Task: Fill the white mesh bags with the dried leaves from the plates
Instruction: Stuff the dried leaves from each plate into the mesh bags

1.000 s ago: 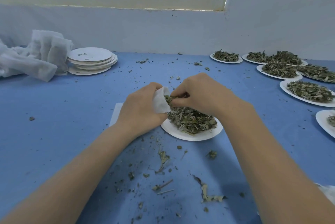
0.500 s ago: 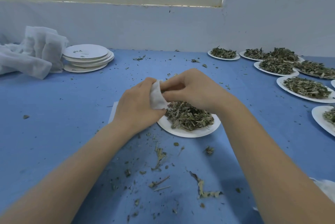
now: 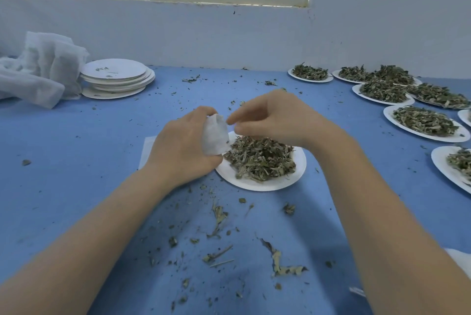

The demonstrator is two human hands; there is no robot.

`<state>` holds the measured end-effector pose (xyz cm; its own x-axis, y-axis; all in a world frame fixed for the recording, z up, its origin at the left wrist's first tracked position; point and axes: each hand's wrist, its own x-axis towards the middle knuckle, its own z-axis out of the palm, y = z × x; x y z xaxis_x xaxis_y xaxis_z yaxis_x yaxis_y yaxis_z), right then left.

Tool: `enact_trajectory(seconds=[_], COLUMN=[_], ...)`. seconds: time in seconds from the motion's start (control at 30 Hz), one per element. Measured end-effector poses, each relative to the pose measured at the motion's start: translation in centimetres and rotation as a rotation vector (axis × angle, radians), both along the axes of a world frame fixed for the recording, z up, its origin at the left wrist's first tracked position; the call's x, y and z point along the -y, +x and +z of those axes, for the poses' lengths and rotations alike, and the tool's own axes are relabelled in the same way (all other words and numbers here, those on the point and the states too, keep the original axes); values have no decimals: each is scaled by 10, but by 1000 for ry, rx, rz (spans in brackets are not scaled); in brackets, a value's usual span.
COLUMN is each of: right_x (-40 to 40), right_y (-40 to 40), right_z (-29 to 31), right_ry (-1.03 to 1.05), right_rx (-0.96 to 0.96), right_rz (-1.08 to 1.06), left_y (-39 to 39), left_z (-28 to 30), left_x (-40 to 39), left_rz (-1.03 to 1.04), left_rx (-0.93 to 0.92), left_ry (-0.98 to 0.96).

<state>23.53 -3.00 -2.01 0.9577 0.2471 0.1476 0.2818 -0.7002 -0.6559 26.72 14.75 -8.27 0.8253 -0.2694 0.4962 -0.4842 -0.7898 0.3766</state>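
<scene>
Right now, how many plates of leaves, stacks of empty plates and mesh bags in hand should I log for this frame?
Plates of dried leaves: 8, approximate because the far-right ones overlap and run off the frame
Stack of empty plates: 1
Mesh bag gripped by the left hand: 1
Total: 10

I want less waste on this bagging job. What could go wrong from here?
The left hand grips the mesh bag beside the plate, not over it, so leaves may fall onto the table, already littered with crumbs. The right hand pinches at the bag's mouth; a slip could close the opening.
</scene>
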Motion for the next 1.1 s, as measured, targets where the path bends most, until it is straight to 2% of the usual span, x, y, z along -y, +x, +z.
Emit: enact_trajectory(seconds=[0.07,0.13,0.2,0.3,0.53,0.77,0.93,1.1], right_x=[9,12,8,3,7,14,4,-9], right_y=[1,2,1,4,5,2,3,6], right_z=[3,3,0,-6,-7,2,1,-4], right_ry=[-280,-466,-518,-530,-352,3,121,282], right_rx=[-31,-157,-215,-157,27,108,200,274], right_rz=[-107,-153,-143,-122,-136,-151,-181,-266], left_y=[2,3,3,4,3,2,0,-2], left_z=[-2,-4,-6,-7,-8,-7,-5,-4], left_x=[-1,-1,-1,-1,-1,-1,0,3], left_rz=[10,19,26,13,10,7,3,4], left_rx=[-32,-62,-75,-76,-90,-108,-108,-110], left_ry=[8,-6,-29,-41,-30,-34,-49,-135])
